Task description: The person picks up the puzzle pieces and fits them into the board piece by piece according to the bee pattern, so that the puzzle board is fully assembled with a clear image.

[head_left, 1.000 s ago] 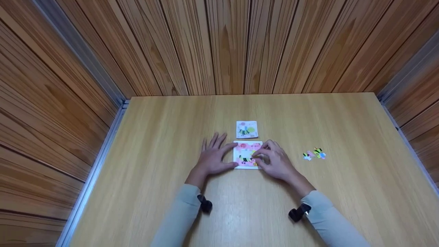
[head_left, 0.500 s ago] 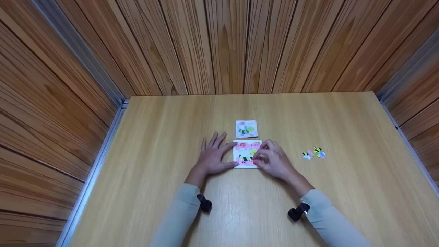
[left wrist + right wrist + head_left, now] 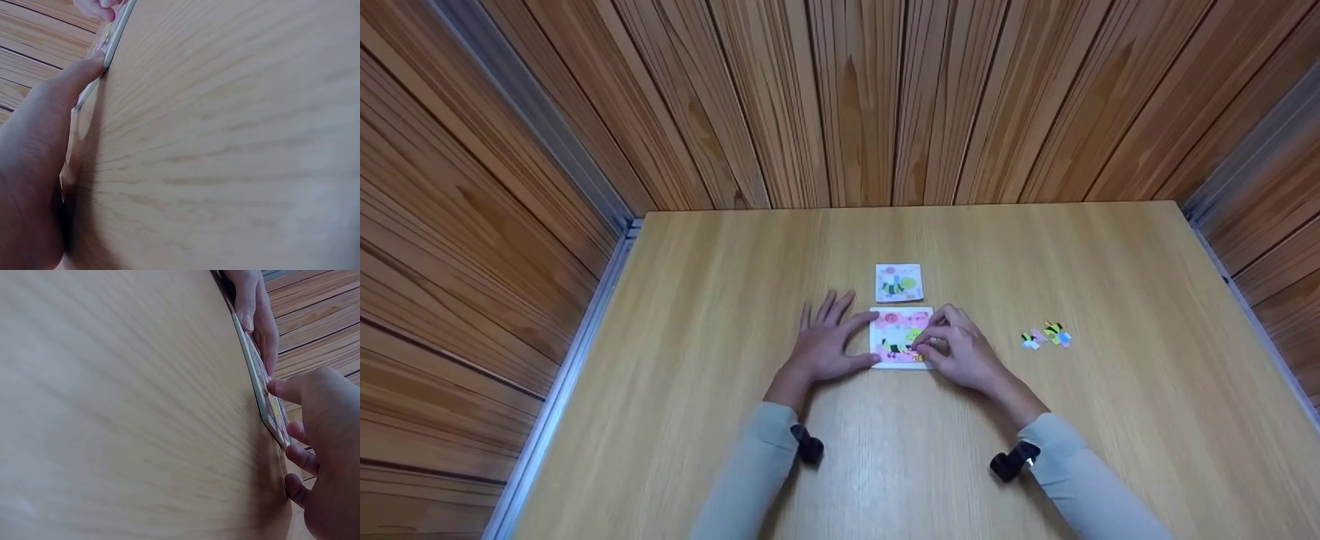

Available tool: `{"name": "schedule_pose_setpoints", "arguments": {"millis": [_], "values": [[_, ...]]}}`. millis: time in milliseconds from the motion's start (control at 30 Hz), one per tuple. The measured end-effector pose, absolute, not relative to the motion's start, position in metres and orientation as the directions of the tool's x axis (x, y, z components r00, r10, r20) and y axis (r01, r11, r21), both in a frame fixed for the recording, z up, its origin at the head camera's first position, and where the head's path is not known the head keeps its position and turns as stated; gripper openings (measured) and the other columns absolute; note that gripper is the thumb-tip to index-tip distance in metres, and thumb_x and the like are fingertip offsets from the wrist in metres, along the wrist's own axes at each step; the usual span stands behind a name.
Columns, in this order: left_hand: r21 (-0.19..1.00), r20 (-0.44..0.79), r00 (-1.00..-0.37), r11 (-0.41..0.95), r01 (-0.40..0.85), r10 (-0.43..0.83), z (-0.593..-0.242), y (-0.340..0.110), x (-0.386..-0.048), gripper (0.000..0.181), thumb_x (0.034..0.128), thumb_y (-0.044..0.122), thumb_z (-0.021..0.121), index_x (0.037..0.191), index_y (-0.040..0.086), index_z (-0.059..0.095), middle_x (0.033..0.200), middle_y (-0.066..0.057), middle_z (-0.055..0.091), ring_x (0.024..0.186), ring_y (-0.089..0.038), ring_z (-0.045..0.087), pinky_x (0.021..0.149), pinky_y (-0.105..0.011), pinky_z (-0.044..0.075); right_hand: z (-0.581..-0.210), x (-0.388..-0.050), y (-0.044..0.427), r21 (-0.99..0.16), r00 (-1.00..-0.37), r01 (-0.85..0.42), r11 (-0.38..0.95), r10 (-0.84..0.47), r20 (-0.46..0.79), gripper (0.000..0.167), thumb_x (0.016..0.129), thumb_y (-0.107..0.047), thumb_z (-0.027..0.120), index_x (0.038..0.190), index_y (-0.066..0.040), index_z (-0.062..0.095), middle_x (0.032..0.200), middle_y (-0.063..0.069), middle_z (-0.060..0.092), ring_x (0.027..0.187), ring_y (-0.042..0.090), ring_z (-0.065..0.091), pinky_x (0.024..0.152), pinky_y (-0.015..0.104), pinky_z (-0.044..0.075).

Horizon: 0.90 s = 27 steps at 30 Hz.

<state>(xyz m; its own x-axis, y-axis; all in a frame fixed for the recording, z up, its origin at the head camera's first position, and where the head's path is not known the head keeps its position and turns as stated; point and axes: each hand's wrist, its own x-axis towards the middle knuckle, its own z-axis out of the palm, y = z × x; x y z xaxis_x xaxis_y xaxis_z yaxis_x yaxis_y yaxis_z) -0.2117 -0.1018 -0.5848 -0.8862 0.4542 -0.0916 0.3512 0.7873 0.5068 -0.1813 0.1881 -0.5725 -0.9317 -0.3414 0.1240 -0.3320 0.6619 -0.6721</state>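
A small square jigsaw puzzle in a white tray (image 3: 900, 367) lies on the table, showing pink areas and a striped bee body. My left hand (image 3: 826, 351) is spread beside it, with thumb and index finger touching its left edge; the left wrist view shows that thumb (image 3: 84, 73) on the rim. Over the right side of the tray my right hand (image 3: 960, 352) has curled fingers, thumb and index pinching a puzzle piece low against the picture. That piece is mostly hidden by the fingertips. In the right wrist view the thumb (image 3: 287, 389) touches the puzzle surface.
Just beyond the tray lies a square picture card (image 3: 898, 283) with a bee on it. Several loose puzzle pieces (image 3: 1057, 334) lie to the right of my right hand. Wood-panelled walls (image 3: 862, 105) enclose the table's back and sides.
My right thumb and fingertips have shifted slightly over the puzzle's right side, and an orange-yellow patch at its lower right shows more than half a second ago. My left hand stays in place.
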Motion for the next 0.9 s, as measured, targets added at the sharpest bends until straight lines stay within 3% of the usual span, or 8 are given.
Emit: {"name": "schedule_pose_setpoints", "arguments": {"millis": [467,900], "values": [[0.504,-0.096,-0.884,0.788,0.352,0.457,-0.5843,-0.1017,-0.2124,0.081,0.0983,0.079,0.063,0.170,0.044,0.048,0.193,-0.006,0.017,0.181,-0.043,0.002,0.140,-0.078,-0.001,-0.5732,-0.1822,0.1872,-0.645,-0.932,-0.341,0.684,-0.333,0.140,0.007,0.099,-0.012,0.087,0.103,-0.017,0.087,0.124,0.010,0.062,0.117,0.026,0.058,0.098,0.041,0.046],[0.493,-0.087,-0.887,0.793,0.358,0.454,-0.5847,-0.1014,-0.2121,0.082,0.0977,0.081,0.061,0.170,0.043,0.048,0.193,-0.007,0.017,0.180,-0.044,0.003,0.140,-0.078,-0.001,-0.5730,-0.1823,0.1811,-0.625,-0.946,-0.301,0.720,-0.308,0.101,0.005,0.101,-0.022,0.086,0.103,-0.018,0.084,0.124,0.009,0.061,0.116,0.026,0.056,0.097,0.041,0.044]]}}
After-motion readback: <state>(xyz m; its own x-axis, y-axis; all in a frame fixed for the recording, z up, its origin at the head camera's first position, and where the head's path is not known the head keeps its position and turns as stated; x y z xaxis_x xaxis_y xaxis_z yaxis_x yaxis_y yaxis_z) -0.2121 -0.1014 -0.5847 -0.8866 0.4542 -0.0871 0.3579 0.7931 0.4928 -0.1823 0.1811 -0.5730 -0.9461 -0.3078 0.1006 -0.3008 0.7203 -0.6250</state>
